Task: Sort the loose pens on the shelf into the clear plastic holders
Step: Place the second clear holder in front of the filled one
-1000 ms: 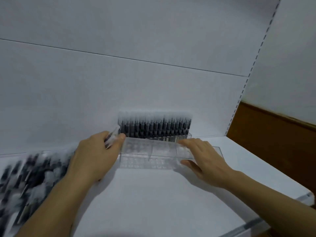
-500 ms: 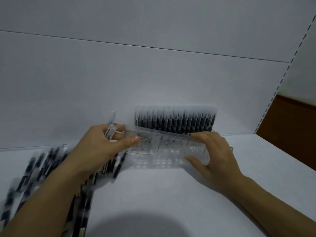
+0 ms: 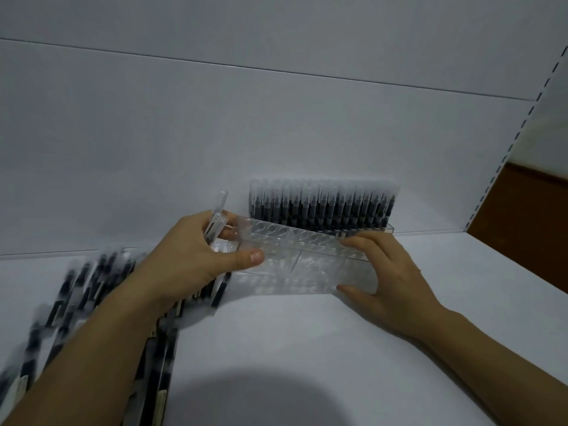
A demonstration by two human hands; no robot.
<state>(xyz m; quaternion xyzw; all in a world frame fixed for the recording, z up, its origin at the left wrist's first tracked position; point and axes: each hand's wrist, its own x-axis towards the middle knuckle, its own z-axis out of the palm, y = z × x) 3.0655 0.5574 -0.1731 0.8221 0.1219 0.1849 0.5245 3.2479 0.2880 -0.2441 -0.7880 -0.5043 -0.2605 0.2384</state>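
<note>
An empty clear plastic holder [image 3: 307, 262] with rows of round holes is held between both hands above the white shelf. My left hand [image 3: 196, 256] grips its left end, thumb on the front, and also clasps a clear-capped pen [image 3: 216, 221] in its fingers. My right hand [image 3: 384, 272] grips the right end, fingers over the top and thumb under the front. Behind it a second holder [image 3: 322, 207], full of upright black pens with clear caps, stands against the back panel. Several loose pens [image 3: 92, 290] lie in a heap at the left.
The white shelf [image 3: 307, 348] runs from the back panel to the front edge. A slotted upright [image 3: 504, 158] marks the right end, with a brown wall [image 3: 528, 216] beyond it. My shadow falls on the shelf near the front.
The view has swung left, showing more of the loose pens. Both hands have closed round the ends of the empty holder and raised it slightly off the shelf.
</note>
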